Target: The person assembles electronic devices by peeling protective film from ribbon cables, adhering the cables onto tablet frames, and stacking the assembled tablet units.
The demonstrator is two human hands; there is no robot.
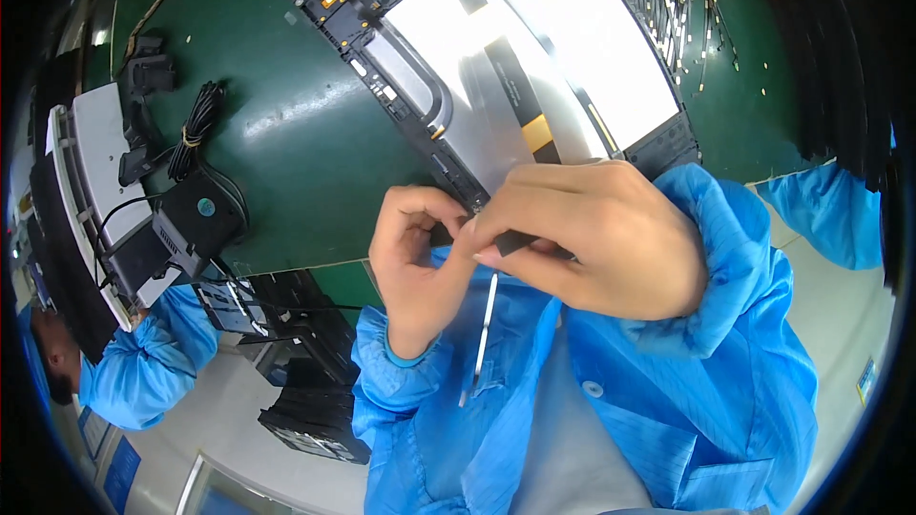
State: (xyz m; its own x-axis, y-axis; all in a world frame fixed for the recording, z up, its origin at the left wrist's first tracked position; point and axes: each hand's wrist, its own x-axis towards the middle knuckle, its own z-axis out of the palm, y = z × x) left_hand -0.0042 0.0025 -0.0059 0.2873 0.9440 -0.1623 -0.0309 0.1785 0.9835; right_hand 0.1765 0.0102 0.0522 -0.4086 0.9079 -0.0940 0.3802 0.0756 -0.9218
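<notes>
Right now a thin silvery strip (pixel 485 329) hangs below the near corner of an opened flat panel (pixel 496 67) on the green tabletop (pixel 286 133) — both hands pinch its top end, left hand (pixel 420 262) and right hand (pixel 596 238) touching. Seemingly half peeled; more strips (pixel 668 0) lie beyond, a black adapter (pixel 196 219) sits left.
</notes>
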